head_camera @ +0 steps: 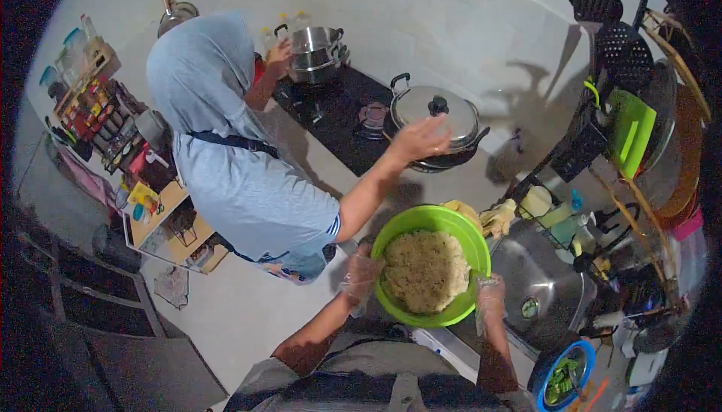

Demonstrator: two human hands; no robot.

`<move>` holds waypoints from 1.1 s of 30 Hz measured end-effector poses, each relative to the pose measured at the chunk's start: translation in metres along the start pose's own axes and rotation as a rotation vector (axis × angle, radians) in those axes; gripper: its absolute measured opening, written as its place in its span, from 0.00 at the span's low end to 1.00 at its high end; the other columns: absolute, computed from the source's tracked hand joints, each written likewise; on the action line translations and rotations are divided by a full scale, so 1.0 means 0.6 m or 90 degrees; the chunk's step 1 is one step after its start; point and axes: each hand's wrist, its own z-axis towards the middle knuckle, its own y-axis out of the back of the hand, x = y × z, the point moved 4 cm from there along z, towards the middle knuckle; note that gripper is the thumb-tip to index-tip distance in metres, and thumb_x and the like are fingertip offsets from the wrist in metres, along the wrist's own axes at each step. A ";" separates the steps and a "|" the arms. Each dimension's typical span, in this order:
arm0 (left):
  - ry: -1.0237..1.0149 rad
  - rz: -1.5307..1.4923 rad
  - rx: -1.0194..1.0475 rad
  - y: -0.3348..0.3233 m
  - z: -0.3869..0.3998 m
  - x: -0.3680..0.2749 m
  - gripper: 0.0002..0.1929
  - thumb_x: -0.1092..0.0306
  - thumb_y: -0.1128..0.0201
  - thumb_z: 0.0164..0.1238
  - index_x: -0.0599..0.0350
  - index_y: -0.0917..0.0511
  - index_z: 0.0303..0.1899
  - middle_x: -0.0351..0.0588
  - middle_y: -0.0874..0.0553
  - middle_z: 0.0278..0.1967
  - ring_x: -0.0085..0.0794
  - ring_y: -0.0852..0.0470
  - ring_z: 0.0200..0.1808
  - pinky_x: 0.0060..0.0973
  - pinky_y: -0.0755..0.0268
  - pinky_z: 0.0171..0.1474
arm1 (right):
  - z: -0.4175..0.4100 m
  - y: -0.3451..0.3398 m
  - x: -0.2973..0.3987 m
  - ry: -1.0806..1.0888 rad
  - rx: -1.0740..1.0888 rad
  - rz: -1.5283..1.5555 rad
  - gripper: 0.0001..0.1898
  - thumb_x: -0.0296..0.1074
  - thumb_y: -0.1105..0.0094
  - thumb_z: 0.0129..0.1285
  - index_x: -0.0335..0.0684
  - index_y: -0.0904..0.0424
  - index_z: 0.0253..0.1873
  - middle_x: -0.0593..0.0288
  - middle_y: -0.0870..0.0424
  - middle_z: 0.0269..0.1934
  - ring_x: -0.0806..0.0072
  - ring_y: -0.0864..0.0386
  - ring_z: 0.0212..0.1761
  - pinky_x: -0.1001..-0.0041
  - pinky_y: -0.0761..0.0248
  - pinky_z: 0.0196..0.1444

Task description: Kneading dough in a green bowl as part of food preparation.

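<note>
Between my two hands is a green plastic basin (388, 306), gripped by its rim from both sides. My left hand (361, 271), in a clear plastic glove, holds the left side. On the right side is my right hand (491, 293), gloved the same way. A large mound of pale, dough-like food (426, 271) with a brownish top fills much of the basin. The fingers under the rim are partly hidden.
Another person (242, 186) stands at the left by the black stove (350, 113), one hand over a lidded pot (434, 113), the other at a steamer pot (313, 54). Right of the basin are a steel sink (541, 276), rubber gloves (497, 219) and a blue-rimmed bowl of greens (564, 378).
</note>
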 end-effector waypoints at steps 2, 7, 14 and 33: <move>-0.205 0.150 0.020 -0.024 -0.024 -0.071 0.16 0.61 0.26 0.62 0.56 0.22 0.45 0.40 0.17 0.30 0.29 0.20 0.32 0.34 0.25 0.36 | 0.019 0.006 -0.027 -0.009 0.032 -0.043 0.11 0.36 0.30 0.62 0.35 0.15 0.44 0.63 0.15 0.30 0.75 0.21 0.29 0.69 0.25 0.34; -0.089 0.119 0.112 0.029 -0.022 -0.072 0.18 0.60 0.27 0.60 0.60 0.20 0.45 0.49 0.14 0.32 0.38 0.16 0.35 0.38 0.22 0.41 | -0.031 0.002 0.037 -0.054 0.073 -0.036 0.17 0.37 0.28 0.61 0.34 0.17 0.50 0.62 0.13 0.33 0.76 0.20 0.30 0.69 0.24 0.34; -0.064 0.492 0.056 0.003 0.019 -0.194 0.17 0.63 0.30 0.60 0.64 0.20 0.46 0.55 0.13 0.35 0.41 0.14 0.37 0.40 0.22 0.44 | 0.016 -0.050 -0.055 -0.025 0.039 -0.076 0.13 0.32 0.29 0.60 0.36 0.16 0.48 0.57 0.12 0.33 0.70 0.16 0.33 0.67 0.23 0.37; -0.074 0.336 0.046 0.164 0.145 -0.206 0.11 0.66 0.32 0.57 0.64 0.19 0.38 0.50 0.14 0.30 0.37 0.15 0.31 0.37 0.22 0.39 | 0.018 -0.223 0.087 0.037 0.095 -0.165 0.13 0.33 0.34 0.65 0.39 0.17 0.53 0.60 0.11 0.35 0.71 0.15 0.35 0.69 0.22 0.40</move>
